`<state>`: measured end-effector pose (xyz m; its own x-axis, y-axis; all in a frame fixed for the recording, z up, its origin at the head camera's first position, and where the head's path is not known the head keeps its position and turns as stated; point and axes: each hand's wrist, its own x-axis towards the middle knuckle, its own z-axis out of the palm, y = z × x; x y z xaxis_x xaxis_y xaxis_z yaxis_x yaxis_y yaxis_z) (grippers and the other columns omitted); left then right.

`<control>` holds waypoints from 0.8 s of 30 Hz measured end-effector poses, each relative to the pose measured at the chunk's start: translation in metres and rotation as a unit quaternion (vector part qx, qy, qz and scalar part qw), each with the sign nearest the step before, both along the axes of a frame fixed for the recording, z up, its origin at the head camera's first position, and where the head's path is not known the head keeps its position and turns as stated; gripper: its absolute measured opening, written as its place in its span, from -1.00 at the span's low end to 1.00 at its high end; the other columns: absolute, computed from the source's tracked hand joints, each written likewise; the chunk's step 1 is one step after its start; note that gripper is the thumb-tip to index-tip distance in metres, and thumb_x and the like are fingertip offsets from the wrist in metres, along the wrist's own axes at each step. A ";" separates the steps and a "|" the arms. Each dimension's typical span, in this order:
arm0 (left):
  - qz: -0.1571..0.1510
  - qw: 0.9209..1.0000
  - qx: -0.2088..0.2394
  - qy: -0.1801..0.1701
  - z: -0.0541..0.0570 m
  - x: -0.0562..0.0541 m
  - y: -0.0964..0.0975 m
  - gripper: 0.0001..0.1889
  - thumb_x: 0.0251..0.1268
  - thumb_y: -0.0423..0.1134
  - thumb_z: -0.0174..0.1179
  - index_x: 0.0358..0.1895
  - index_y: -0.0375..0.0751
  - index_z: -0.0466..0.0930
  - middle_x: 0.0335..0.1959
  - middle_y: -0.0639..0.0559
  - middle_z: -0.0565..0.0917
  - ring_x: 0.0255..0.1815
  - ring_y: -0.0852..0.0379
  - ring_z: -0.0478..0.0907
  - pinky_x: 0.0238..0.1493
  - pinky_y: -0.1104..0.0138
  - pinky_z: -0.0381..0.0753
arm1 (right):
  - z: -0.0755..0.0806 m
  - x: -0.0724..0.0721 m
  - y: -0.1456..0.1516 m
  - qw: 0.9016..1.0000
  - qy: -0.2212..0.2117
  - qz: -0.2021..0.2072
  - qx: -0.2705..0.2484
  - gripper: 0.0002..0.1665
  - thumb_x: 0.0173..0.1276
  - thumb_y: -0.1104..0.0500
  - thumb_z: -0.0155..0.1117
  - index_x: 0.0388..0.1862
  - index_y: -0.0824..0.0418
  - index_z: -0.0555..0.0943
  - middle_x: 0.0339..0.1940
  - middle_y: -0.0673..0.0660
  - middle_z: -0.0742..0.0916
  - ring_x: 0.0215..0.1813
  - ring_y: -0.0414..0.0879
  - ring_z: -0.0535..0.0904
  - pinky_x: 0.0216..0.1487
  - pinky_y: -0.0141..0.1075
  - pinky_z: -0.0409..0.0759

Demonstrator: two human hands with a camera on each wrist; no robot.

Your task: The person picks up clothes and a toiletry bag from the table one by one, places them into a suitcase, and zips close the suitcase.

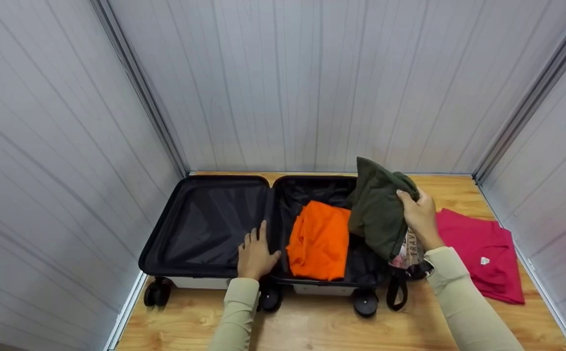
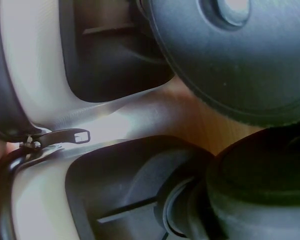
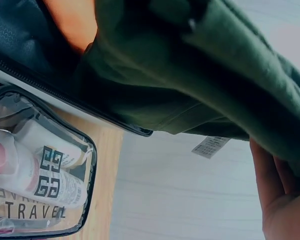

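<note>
A dark green folded garment (image 1: 380, 209) hangs from my right hand (image 1: 420, 214), whose thumb and fingers grip its right edge above the suitcase's right half. In the right wrist view the garment (image 3: 190, 85) shows a small care label hanging below it. My left hand (image 1: 254, 256) has its fingers spread over the middle seam of the open black suitcase (image 1: 204, 229). An orange folded garment (image 1: 319, 241) lies in the right half, beside the green one. The left wrist view shows the suitcase's wheels and a zipper pull (image 2: 65, 136), with hardly any of the hand.
A clear travel pouch (image 3: 45, 180) with bottles inside stands right of the suitcase, partly behind my right wrist in the head view. Farther right, a red folded garment (image 1: 482, 258) lies on the wooden floor (image 1: 312, 326). Grey panel walls (image 1: 292, 87) enclose three sides.
</note>
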<state>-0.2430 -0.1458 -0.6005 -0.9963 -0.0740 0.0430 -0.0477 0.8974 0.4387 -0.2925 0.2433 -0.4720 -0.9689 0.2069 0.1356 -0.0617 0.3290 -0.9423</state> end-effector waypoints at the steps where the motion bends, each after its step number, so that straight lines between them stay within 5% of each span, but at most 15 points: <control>1: 0.001 1.000 0.000 0.001 0.000 0.000 0.000 -0.01 0.29 0.08 0.38 0.68 0.00 0.00 0.55 -0.32 0.29 0.56 -0.33 0.24 0.43 -0.26 0.30 | 0.000 0.000 0.001 1.000 0.000 -0.004 0.001 -0.45 0.56 0.05 0.13 0.44 0.22 0.52 0.33 0.27 0.65 0.21 -0.06 0.58 0.34 -0.25 0.46; 9: 0.001 1.000 -0.001 0.000 0.002 0.002 0.000 0.00 0.28 0.07 0.39 0.68 -0.01 0.00 0.55 -0.31 0.30 0.55 -0.34 0.25 0.42 -0.27 0.30 | -0.001 0.004 0.003 0.999 -0.003 -0.044 0.019 -0.45 0.55 0.00 0.13 0.39 0.23 0.56 0.29 0.33 0.66 0.25 0.14 0.58 0.34 -0.08 0.47; 24: -0.004 1.000 -0.001 0.009 0.000 0.001 0.001 0.00 0.26 0.06 0.40 0.67 -0.01 0.01 0.54 -0.34 0.31 0.53 -0.34 0.27 0.42 -0.26 0.32 | -0.011 0.008 -0.024 0.999 0.014 -0.023 0.027 -0.50 0.54 0.06 0.16 0.38 0.17 0.59 0.30 0.29 0.68 0.29 0.10 0.58 0.36 -0.09 0.46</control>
